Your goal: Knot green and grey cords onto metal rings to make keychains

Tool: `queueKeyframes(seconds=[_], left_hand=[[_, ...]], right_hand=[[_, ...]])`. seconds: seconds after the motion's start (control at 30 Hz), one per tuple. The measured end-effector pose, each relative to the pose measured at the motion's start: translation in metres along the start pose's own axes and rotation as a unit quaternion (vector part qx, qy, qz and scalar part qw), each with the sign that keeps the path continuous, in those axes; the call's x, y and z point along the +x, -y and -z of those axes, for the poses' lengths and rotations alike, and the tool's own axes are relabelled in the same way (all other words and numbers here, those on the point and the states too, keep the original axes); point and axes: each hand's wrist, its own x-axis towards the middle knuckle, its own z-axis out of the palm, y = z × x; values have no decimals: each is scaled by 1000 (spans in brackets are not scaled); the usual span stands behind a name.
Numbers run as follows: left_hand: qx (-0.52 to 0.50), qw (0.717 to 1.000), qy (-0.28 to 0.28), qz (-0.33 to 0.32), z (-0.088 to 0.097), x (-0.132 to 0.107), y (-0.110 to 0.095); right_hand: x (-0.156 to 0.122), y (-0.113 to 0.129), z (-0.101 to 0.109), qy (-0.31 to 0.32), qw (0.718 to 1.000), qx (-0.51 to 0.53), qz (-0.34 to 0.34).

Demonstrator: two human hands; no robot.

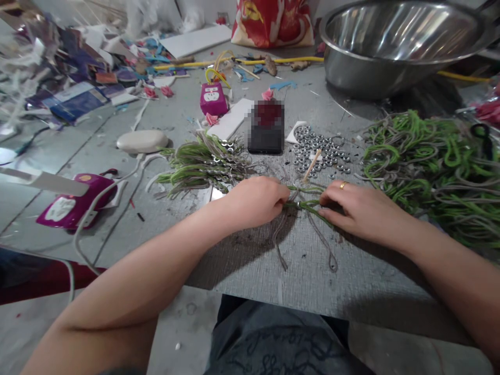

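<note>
Green and grey cords (308,204) stretch between my two hands just above the table, with a small shiny piece at their crossing. My left hand (261,200) is closed on the left ends, its fingertips partly hidden. On the right, my right hand (346,205), with a ring on one finger, pinches the other ends between thumb and fingers. Loose grey ends (281,245) hang down toward the table's front. Behind my left hand lies a bundle of green and grey cords (187,164) with metal rings among them. Several silver nut-like rings (312,148) lie loose beyond my hands, a thin wooden stick (311,165) among them.
A big tangle of green and grey cord (437,166) covers the right side. At the back right stands a steel basin (390,57). A phone (266,136) lies mid-table. Purple power strips (78,203), white cables and scrap piles (66,78) occupy the left.
</note>
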Motion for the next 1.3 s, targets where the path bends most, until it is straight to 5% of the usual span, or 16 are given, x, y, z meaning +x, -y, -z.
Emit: queueKeyframes(seconds=[0.6, 1.03, 1.13, 1.3], left_hand=[[23, 999, 19, -12, 3, -1, 0], [51, 998, 46, 10, 9, -6, 3], [58, 997, 44, 14, 8, -5, 3], [52, 998, 31, 6, 1, -3, 4]], right_hand=[[-1, 4, 8, 86, 995, -49, -12], [-4, -9, 14, 94, 988, -120, -38], [-4, -10, 13, 22, 993, -116, -21], [3, 8, -1, -199, 977, 5, 72]])
